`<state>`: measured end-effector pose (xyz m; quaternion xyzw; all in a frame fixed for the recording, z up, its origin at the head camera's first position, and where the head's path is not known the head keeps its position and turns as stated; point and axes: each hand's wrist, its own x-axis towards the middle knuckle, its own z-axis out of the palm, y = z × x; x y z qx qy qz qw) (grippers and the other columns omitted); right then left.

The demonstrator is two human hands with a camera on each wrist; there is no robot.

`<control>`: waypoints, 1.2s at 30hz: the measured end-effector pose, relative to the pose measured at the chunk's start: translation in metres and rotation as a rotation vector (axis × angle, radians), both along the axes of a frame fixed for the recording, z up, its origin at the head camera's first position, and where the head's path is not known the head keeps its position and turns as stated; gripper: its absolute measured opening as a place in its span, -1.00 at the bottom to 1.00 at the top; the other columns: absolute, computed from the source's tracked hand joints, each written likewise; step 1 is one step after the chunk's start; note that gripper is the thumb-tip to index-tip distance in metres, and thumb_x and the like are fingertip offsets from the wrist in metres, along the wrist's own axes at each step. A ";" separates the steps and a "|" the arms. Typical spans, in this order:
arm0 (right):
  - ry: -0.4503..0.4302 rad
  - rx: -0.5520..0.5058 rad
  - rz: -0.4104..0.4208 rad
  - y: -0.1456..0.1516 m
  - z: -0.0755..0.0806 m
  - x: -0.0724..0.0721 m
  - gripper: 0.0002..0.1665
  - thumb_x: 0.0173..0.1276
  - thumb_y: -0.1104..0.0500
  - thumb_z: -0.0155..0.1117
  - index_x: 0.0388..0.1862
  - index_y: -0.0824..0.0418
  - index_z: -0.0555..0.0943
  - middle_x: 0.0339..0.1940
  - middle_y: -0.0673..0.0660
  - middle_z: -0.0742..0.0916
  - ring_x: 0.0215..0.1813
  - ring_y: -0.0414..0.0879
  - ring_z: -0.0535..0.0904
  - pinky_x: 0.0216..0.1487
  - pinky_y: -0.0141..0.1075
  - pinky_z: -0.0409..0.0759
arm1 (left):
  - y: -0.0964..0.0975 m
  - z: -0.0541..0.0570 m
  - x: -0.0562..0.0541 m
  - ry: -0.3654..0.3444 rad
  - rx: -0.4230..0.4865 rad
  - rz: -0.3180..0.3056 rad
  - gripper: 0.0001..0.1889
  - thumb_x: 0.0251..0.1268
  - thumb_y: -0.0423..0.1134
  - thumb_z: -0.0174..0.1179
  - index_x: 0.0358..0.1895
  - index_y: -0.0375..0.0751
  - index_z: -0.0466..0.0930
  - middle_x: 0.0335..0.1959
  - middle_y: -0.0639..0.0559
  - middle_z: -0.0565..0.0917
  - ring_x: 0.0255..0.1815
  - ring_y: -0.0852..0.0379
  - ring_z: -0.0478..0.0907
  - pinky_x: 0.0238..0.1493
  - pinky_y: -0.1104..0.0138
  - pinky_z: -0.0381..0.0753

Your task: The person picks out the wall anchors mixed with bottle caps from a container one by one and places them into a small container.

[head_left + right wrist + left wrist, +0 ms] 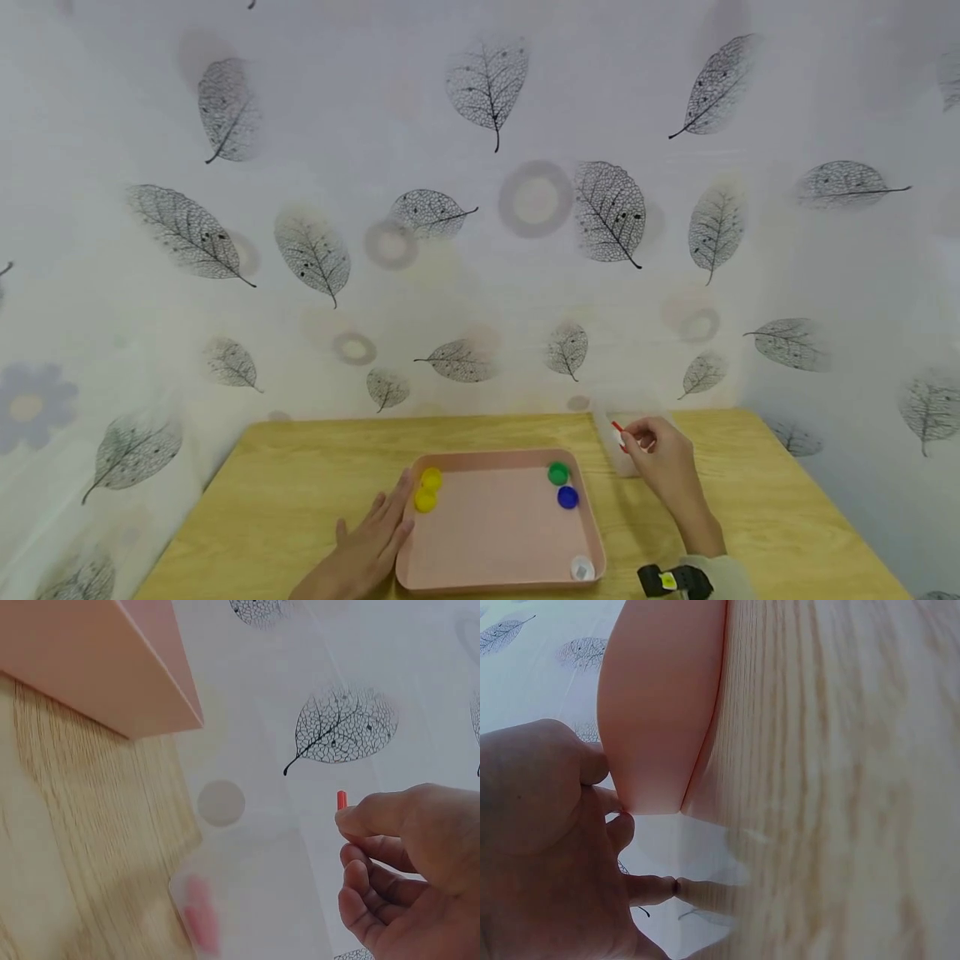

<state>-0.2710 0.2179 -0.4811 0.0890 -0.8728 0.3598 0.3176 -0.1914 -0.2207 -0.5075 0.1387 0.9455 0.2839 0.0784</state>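
My left hand (367, 542) rests against the left side of a pink tray (495, 587), its fingers straight along the rim. In the left wrist view, the fingertips touch the outer wall of the tray (660, 712). Over a translucent container (627, 468) to the right of the tray, my right hand (666, 458) pinches a small red piece (617, 426) between thumb and fingers. Only a narrow strip of that red piece (342, 800) shows in the right wrist view, so its kind is unclear. Blurred red shapes (201, 915) show through the container wall.
Two yellow caps (426, 500) lie at the tray's upper left. A green cap (558, 473) and a blue cap (567, 497) sit at its upper right, a white round piece (582, 568) at its lower right corner. Behind the wooden table (300, 467) rises a leaf-patterned wall (480, 275).
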 end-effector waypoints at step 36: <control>-0.102 -0.018 -0.099 0.008 0.001 -0.007 -0.94 0.27 0.35 0.43 -0.39 0.34 0.70 -0.46 0.12 0.70 -0.38 -0.02 0.59 -0.35 -0.25 0.54 | -0.005 0.002 0.002 0.041 -0.024 0.012 -0.33 0.73 0.10 -0.29 0.71 0.08 -0.26 0.70 0.08 -0.12 0.61 -0.37 0.01 0.13 -0.69 -0.39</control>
